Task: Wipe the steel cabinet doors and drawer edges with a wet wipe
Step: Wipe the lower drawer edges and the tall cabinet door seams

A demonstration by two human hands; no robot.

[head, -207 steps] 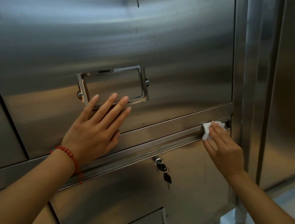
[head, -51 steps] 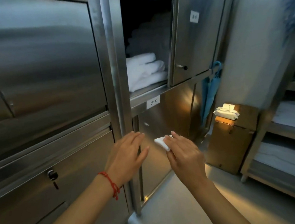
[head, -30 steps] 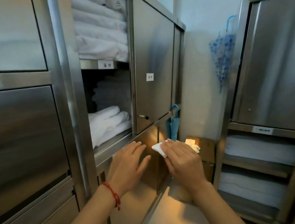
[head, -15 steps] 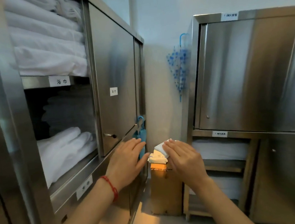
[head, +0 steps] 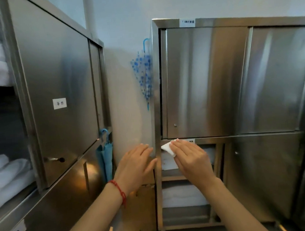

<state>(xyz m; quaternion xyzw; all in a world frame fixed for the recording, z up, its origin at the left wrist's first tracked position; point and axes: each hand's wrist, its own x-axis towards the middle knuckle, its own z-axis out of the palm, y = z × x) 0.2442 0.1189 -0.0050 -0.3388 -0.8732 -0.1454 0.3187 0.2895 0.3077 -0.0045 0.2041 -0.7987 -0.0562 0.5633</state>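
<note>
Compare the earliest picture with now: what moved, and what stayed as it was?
The person turned right, away from the keyed drawer front, to another steel cabinet. The right hand carried the wet wipe off the drawer edge and now holds it up before this cabinet's frame. The left hand left the door. Unchanged: the grip on the wipe; left fingers straight.

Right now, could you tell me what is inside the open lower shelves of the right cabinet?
Folded white linens are stacked on the shelves. The right hand covers part of the top stack.
</note>
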